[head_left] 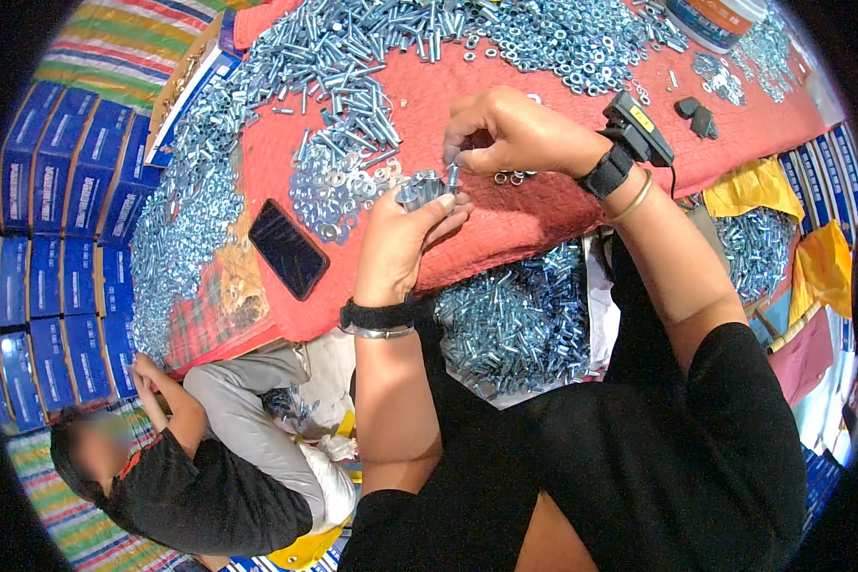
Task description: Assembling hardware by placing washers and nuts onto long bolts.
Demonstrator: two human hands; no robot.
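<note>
My left hand is closed around several silvery expansion bolts, held in a bunch over the near edge of the red-covered table. One bolt stands upright by its fingertips. Right above that bolt, my right hand is curled with thumb and fingers pinched together. The pinch meets the bolt's top; any small part between the fingertips is hidden. Loose washers are spread just beyond my left hand, with a few nuts under my right hand. Long bolts are heaped farther back.
A dark phone lies left of my left hand. Nuts are piled at the back, near a bucket. Below the table edge sits a heap of bolts. Blue boxes are stacked left; another person sits lower left.
</note>
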